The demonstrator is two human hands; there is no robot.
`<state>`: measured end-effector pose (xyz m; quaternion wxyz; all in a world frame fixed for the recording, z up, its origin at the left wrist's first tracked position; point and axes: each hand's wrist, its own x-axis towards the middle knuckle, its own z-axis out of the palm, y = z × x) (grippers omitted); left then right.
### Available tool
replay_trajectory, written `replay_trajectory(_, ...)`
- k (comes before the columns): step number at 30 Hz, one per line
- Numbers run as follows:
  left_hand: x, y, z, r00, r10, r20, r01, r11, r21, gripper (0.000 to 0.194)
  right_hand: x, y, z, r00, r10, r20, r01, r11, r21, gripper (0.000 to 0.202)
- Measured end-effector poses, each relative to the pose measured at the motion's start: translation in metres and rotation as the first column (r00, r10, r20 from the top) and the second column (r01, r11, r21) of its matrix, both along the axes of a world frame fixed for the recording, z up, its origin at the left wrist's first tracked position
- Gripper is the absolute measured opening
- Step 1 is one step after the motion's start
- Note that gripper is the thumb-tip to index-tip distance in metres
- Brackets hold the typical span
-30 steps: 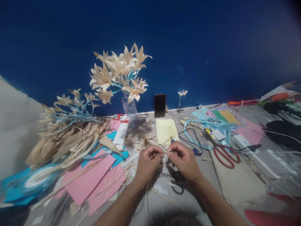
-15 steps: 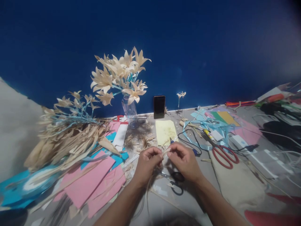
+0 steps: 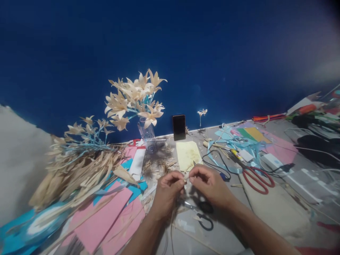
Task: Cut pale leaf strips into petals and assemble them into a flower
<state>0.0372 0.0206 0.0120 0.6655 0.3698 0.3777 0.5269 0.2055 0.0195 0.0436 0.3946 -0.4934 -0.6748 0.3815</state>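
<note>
Near the middle of the table, my left hand (image 3: 170,191) and my right hand (image 3: 208,182) meet with fingertips almost touching. Between them is a small pale piece (image 3: 186,176), pinched from both sides; it looks like dried husk. Thin strands hang down below my left hand. Black-handled scissors (image 3: 205,221) lie on the table under my hands, their blades partly hidden. Just beyond my fingers is a yellow sheet (image 3: 188,154) with brownish marks.
A clear vase (image 3: 147,136) holds pale flowers (image 3: 135,95). A phone (image 3: 179,127) leans on the blue wall. Husks (image 3: 82,175) and pink paper (image 3: 102,212) lie left; red-handled scissors (image 3: 259,180), ribbon, cables and a cloth (image 3: 275,207) lie right.
The view has tilted up slightly, so most things appear lower. The pale piece between my fingers shows shorter and rounder, and my fingertips remain pinched around it.
</note>
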Motion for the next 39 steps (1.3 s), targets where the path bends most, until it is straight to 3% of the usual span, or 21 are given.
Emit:
replay_trajectory(4, -0.007, -0.001, 0.012, 0.994, 0.061, -0.091, -0.061, 0.998, 0.004, 0.023, 0.010, 0.026, 0.003, 0.972, 0.067, 0.224, -0.079, 0.996, 0.043, 0.011)
replay_trajectory(8, -0.019, -0.004, 0.014, 0.986, 0.089, -0.140, -0.086, 0.996, 0.024, 0.023, 0.014, 0.080, -0.002, 0.840, 0.066, 0.538, -0.112, 0.992, 0.052, 0.023)
replay_trajectory(12, -0.028, -0.006, 0.005, 0.977, 0.110, -0.180, -0.118, 0.992, -0.033, 0.026, 0.000, 0.135, -0.014, 0.788, 0.051, 0.614, -0.094, 0.995, 0.037, 0.018)
replay_trajectory(16, -0.032, -0.004, -0.005, 0.975, 0.148, -0.165, -0.162, 0.984, -0.073, 0.032, -0.021, 0.167, -0.027, 0.717, 0.059, 0.694, -0.109, 0.994, 0.027, 0.018)
replay_trajectory(25, -0.039, -0.004, -0.008, 0.977, 0.166, -0.135, -0.185, 0.972, -0.143, 0.039, -0.036, 0.181, -0.046, 0.566, 0.094, 0.819, -0.177, 0.984, 0.010, 0.025)
replay_trajectory(32, -0.039, -0.005, -0.007, 0.976, 0.136, -0.171, -0.168, 0.967, -0.190, 0.045, -0.036, 0.182, -0.047, 0.532, 0.102, 0.841, -0.194, 0.981, 0.003, 0.024)
replay_trajectory(39, -0.038, -0.006, -0.004, 0.974, 0.134, -0.183, -0.172, 0.962, -0.212, 0.048, -0.041, 0.183, -0.051, 0.548, 0.106, 0.830, -0.178, 0.984, -0.008, 0.026)
